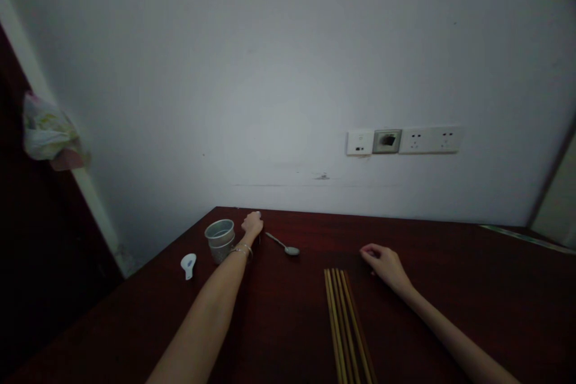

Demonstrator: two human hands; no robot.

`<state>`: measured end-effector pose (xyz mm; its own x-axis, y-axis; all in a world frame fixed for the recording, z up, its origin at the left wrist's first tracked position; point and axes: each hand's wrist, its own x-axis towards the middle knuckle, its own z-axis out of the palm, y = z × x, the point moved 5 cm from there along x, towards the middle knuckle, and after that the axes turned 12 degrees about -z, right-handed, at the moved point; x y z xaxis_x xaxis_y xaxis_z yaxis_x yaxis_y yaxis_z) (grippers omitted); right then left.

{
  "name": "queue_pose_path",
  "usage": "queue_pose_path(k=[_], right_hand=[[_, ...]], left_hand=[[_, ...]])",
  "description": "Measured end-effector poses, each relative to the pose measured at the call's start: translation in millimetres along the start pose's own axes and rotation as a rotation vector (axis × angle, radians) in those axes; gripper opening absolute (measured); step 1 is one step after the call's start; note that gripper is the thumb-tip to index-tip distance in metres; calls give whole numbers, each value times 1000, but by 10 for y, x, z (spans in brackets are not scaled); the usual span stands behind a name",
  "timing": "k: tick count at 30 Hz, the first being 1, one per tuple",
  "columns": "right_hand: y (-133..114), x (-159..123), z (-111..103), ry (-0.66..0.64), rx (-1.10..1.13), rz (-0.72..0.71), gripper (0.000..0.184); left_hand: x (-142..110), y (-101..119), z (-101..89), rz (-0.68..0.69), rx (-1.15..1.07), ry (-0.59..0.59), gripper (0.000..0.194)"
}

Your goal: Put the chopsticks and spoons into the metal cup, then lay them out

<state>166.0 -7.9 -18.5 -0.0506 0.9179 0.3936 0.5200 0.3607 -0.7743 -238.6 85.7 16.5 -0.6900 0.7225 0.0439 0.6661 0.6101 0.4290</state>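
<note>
At the far edge of the table, my left hand (252, 224) is closed around something mostly hidden; a small pale tip shows past the fingers. A dented-looking grey metal cup (221, 246) stands upright just left of that wrist. Right of the hand lies a metal spoon (291, 250), its handle pointing away to the left. Farther left is a white soup spoon (188, 264) with a blue mark. My right hand (381, 259) rests on the table with its fingers curled together, and no object shows in it. Several wooden chopsticks (344, 324) lie side by side to its left.
The dark red table (297, 300) meets a pale wall (270, 102). Sockets and switches (405, 141) are mounted on the wall at right. A plastic bag (49, 132) hangs at far left by a dark door. A pale strip (526, 238) lies at the table's back right.
</note>
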Motion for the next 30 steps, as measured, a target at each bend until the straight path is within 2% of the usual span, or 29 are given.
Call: queue_pose_path(k=[6, 11, 16, 20, 27, 30], right_hand=[[23, 14, 5, -9, -8, -7, 20], [2, 8, 11, -2, 12, -5, 22], [-16, -5, 11, -1, 8, -14, 22], [-39, -26, 10, -9, 0, -32, 25], [-90, -41, -12, -11, -48, -142, 24], [-90, -44, -4, -5, 72, -127, 26]], left_hand=[[-91, 130, -66, 3, -59, -4, 26], [-315, 436, -281, 108, -127, -8, 24], [-828, 790, -595, 333, -267, 33, 17], [-1338, 967, -757, 507, -408, 14, 15], [-2091, 1055, -819, 648, -528, -113, 18], [-2275, 1038, -775, 662, -537, -143, 20]])
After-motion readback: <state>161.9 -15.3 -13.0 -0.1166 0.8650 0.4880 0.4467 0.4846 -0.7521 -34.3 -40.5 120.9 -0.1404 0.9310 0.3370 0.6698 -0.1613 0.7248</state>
